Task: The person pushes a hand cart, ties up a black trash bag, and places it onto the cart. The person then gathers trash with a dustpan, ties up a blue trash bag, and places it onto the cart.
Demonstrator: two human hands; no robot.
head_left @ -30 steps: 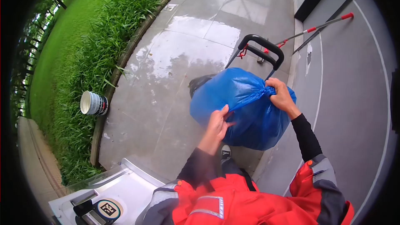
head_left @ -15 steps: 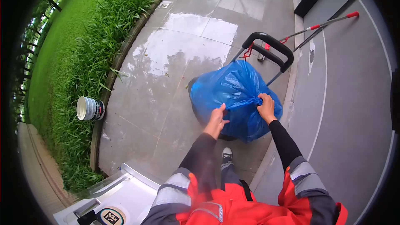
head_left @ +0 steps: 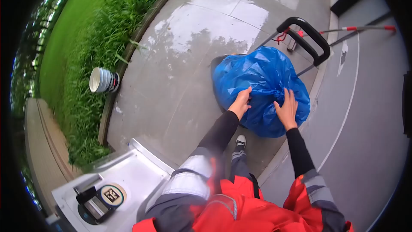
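A full blue plastic bag [head_left: 257, 75], gathered at a knot on its top, rests over something dark at the base of a frame with a black handle [head_left: 308, 38]. My right hand [head_left: 287, 109] lies against the bag just beside the knot, fingers spread and holding nothing. On the bag's near left side is my left hand [head_left: 242, 103], its thumb and fingers apart, touching or just above the plastic. The bag hides most of what lies beneath it.
A white bucket [head_left: 103, 80] lies tipped at the grass edge on the left. A white surface with a round-labelled device [head_left: 96, 204] is at lower left. A pole with red parts [head_left: 352, 29] leans by the grey wall at right.
My right hand has let go of the knot and opened. The bag has come down against the handled frame. The whole view has shifted, with the bag and frame now further right.
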